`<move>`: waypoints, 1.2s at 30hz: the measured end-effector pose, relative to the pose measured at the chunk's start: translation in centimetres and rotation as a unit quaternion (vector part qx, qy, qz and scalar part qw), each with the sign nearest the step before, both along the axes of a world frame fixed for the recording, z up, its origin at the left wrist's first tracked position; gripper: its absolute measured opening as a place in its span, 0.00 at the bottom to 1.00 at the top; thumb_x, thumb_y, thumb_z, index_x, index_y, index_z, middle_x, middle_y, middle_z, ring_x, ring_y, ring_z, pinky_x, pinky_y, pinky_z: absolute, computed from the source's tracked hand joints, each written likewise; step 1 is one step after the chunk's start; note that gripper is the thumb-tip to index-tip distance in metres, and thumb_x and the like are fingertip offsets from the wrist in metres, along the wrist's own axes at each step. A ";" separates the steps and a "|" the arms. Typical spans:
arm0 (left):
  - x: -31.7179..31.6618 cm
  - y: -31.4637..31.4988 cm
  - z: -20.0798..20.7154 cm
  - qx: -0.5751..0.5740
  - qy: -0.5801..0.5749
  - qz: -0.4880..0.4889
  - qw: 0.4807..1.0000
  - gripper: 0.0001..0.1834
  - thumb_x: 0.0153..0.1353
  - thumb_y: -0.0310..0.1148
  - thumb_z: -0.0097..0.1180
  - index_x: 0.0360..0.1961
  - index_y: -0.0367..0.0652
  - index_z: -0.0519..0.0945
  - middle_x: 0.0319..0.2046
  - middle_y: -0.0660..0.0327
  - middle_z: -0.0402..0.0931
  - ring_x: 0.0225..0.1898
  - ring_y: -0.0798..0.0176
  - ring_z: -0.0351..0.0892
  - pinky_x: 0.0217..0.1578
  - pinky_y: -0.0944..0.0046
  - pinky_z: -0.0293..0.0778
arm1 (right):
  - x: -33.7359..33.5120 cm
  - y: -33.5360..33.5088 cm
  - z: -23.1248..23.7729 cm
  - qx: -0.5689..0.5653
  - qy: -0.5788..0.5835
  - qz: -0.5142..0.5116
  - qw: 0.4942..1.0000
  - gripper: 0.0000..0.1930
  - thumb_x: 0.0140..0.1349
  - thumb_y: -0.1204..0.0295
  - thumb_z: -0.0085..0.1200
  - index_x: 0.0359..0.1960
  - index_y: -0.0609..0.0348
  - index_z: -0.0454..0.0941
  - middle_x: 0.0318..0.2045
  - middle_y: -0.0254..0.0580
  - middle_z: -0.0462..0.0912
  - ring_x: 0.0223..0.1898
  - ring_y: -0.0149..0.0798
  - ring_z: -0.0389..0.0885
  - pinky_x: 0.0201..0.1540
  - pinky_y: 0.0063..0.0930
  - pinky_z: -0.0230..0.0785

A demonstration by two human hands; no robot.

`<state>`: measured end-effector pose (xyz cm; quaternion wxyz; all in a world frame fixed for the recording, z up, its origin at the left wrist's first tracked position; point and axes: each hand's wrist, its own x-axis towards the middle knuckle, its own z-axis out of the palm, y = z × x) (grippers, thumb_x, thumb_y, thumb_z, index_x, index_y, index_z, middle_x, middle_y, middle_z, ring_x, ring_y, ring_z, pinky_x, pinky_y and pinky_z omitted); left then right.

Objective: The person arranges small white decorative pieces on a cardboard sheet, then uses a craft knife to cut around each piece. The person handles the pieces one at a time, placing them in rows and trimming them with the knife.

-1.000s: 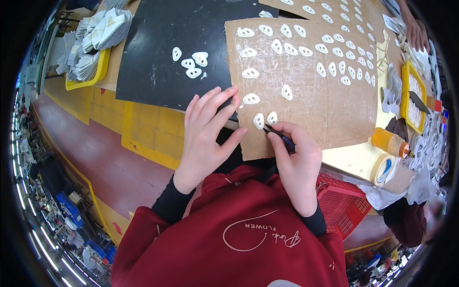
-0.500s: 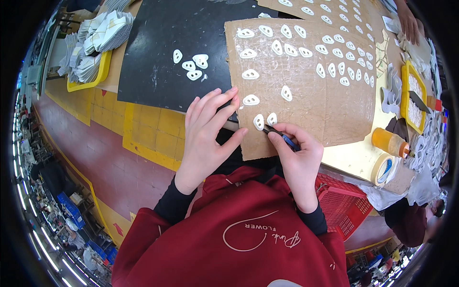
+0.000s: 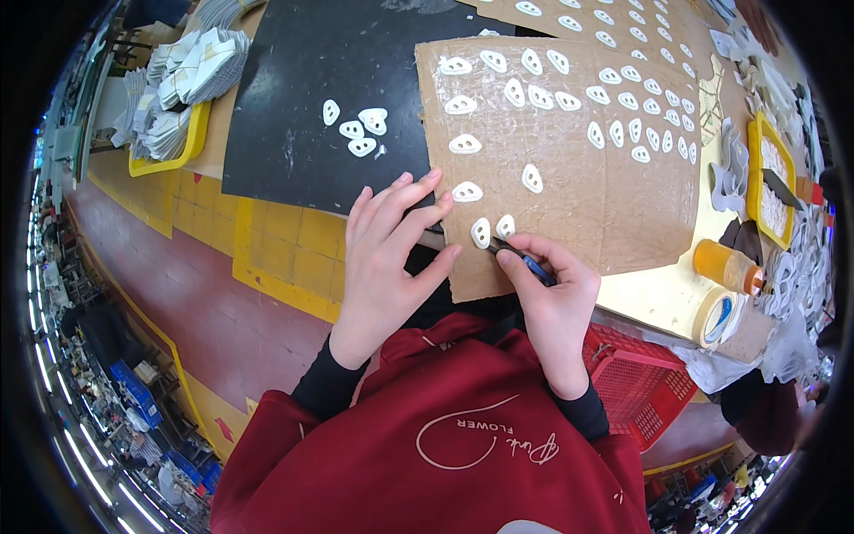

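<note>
My right hand (image 3: 562,289) is closed round a slim blue-and-black hand tool (image 3: 539,271). Its dark tip meets the lower right edge of a small white rounded piece with two holes (image 3: 480,233) on the brown cardboard sheet (image 3: 578,222). A similar white piece (image 3: 505,226) lies just right of it, close to my right fingertips. At the sheet's left edge my left hand (image 3: 387,245) has its fingers stretched and spread, fingertips at the cardboard, nothing held. Several more such pieces lie across the sheet.
Several loose white pieces (image 3: 351,130) lie on the black mat (image 3: 276,142). Yellow trays stand left (image 3: 194,133) and right (image 3: 763,191). An orange-filled bottle (image 3: 725,265) and tape roll (image 3: 712,316) sit at the right, above a red plastic crate (image 3: 636,383).
My hands and the tool keep nearly the same place, with only slight shifts of the view. Another person's hand at the upper right has moved upward and is blurred.
</note>
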<state>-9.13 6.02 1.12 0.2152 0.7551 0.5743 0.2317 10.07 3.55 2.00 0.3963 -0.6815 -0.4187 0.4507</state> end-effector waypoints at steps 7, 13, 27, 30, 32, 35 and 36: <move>0.7 -0.3 0.2 0.010 -0.040 0.025 0.999 0.35 0.57 0.37 0.72 0.65 0.48 0.72 0.67 0.62 0.75 0.72 0.51 0.68 0.74 0.38 0.50 | -0.8 0.5 0.7 0.030 0.029 0.000 0.999 0.09 0.60 0.78 0.69 0.42 0.65 0.88 0.28 0.36 0.86 0.26 0.21 0.76 0.31 0.17 0.69; 0.6 -0.2 0.4 -0.001 -0.023 0.033 0.999 0.31 0.60 0.37 0.70 0.63 0.47 0.73 0.65 0.62 0.76 0.71 0.51 0.68 0.73 0.42 0.51 | 0.6 0.6 0.8 0.061 -0.004 -0.004 0.998 0.09 0.60 0.78 0.69 0.42 0.64 0.88 0.31 0.40 0.88 0.27 0.25 0.81 0.31 0.20 0.72; 1.2 0.5 0.0 0.012 -0.070 0.072 0.995 0.24 0.59 0.30 0.68 0.57 0.47 0.77 0.59 0.62 0.79 0.65 0.53 0.72 0.70 0.46 0.56 | 1.6 0.4 0.8 0.084 -0.128 0.103 0.983 0.08 0.59 0.79 0.67 0.41 0.62 0.87 0.35 0.49 0.89 0.31 0.44 0.89 0.35 0.31 0.79; 1.7 0.4 0.0 0.036 -0.083 0.070 0.993 0.22 0.57 0.27 0.69 0.53 0.47 0.79 0.57 0.61 0.78 0.62 0.52 0.73 0.67 0.48 0.59 | 1.7 0.4 0.9 0.066 -0.120 0.102 0.985 0.08 0.59 0.78 0.67 0.41 0.62 0.87 0.34 0.48 0.89 0.31 0.43 0.89 0.34 0.30 0.78; 2.1 0.3 0.0 0.062 -0.097 0.083 0.990 0.20 0.56 0.26 0.69 0.51 0.46 0.80 0.55 0.60 0.78 0.60 0.52 0.73 0.64 0.50 0.63 | 1.8 0.4 1.0 0.056 -0.103 0.100 0.988 0.08 0.59 0.78 0.67 0.41 0.62 0.87 0.33 0.48 0.89 0.30 0.41 0.89 0.34 0.29 0.78; 2.3 0.3 0.0 0.076 -0.129 0.098 0.984 0.18 0.56 0.23 0.69 0.48 0.44 0.81 0.50 0.58 0.77 0.57 0.52 0.75 0.59 0.54 0.69 | 2.6 0.3 1.4 -0.017 -0.081 0.108 0.991 0.09 0.61 0.79 0.67 0.43 0.66 0.87 0.31 0.38 0.89 0.28 0.24 0.80 0.34 0.20 0.72; 2.2 0.4 0.0 0.060 -0.144 0.090 0.984 0.18 0.56 0.22 0.69 0.48 0.43 0.81 0.49 0.58 0.76 0.56 0.52 0.76 0.57 0.55 0.71 | 2.7 0.3 1.3 -0.020 -0.080 0.109 0.991 0.09 0.61 0.79 0.67 0.43 0.66 0.87 0.31 0.37 0.89 0.28 0.23 0.78 0.34 0.20 0.72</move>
